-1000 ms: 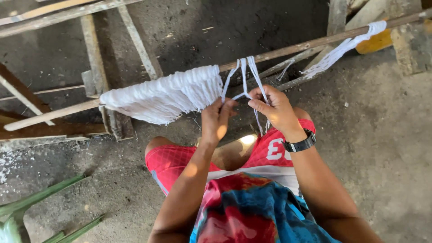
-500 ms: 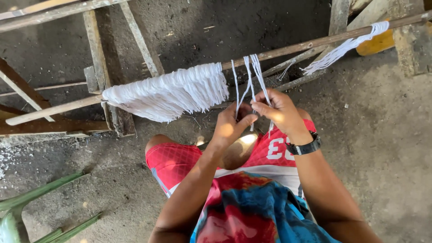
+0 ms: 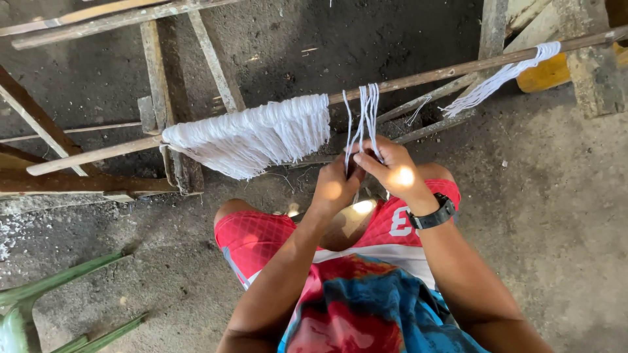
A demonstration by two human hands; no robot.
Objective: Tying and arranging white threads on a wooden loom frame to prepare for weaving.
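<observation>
My right hand (image 3: 392, 171) pinches a few white strands (image 3: 364, 121) just below the pole (image 3: 458, 67), fingers curled and pressed together on them, knuckles up, a black watch (image 3: 433, 216) on the wrist. My left hand (image 3: 335, 187) sits right against it on the left, fingers closed around the lower ends of the same strands; the two hands touch. The strands hang over the pole in one thin loop and run straight down into my fingers.

Both forearms reach away from me, the left one rising from the near middle, the right one coming in from the near right, elbows bent and wide. Beneath them are my knees in red shorts (image 3: 252, 238).

To the left of the strands, a thick bundle of white yarn (image 3: 252, 138) drapes over the same pole, its ends hanging free. Far right, a second, thinner bundle (image 3: 494, 82) trails off the pole near a yellow block (image 3: 546, 73). That makes three lots of yarn on one pole.

A second thin stick (image 3: 432, 131) runs behind my hands, lower than the pole. Beyond the pole stand wooden frame slats (image 3: 157, 72), leaning and crossing over dark floor (image 3: 562, 216). At the near left lie the green legs of a plastic chair (image 3: 39, 294).
</observation>
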